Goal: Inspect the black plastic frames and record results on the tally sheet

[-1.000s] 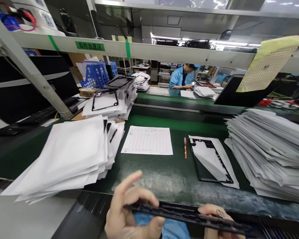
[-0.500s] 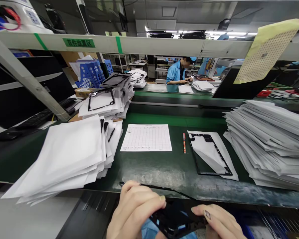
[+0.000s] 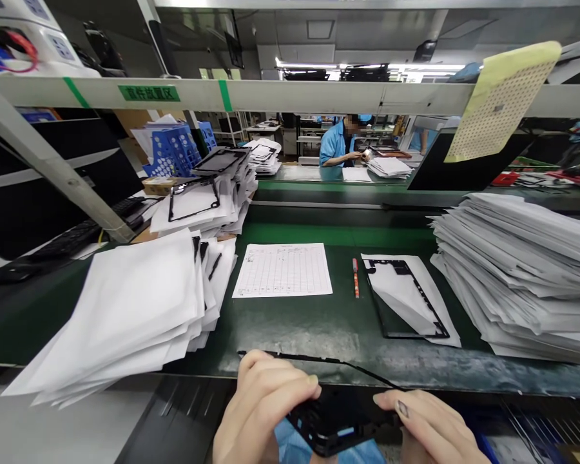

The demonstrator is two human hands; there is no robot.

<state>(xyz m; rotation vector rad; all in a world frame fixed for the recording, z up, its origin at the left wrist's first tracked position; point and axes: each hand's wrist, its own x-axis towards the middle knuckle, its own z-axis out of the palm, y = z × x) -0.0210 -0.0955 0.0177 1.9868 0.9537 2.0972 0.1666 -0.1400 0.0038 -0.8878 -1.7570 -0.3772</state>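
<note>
At the bottom of the head view, a black plastic frame (image 3: 341,412) is held tilted between my hands, over the bench's near edge. My left hand (image 3: 265,406) grips its left side, thumb on top. My right hand (image 3: 430,419) pinches the right side between thumb and fingers, whose undersides are hidden. The frame's thin far rail runs behind both hands. Beyond it, to the right, another black frame (image 3: 384,316) lies on a white sheet with a flap folded over its opening.
Stacks of white sleeves stand at left (image 3: 140,290) and right (image 3: 526,270). A printed form (image 3: 283,270) and a red marker (image 3: 356,278) lie on the green bench (image 3: 290,328). A white crossbar (image 3: 309,96) spans above. A person in blue (image 3: 332,145) works opposite.
The held frame and both my hands have shifted slightly right in view, and its far rail reaches further right. My grip stays the same. The camera view has tilted a little.
</note>
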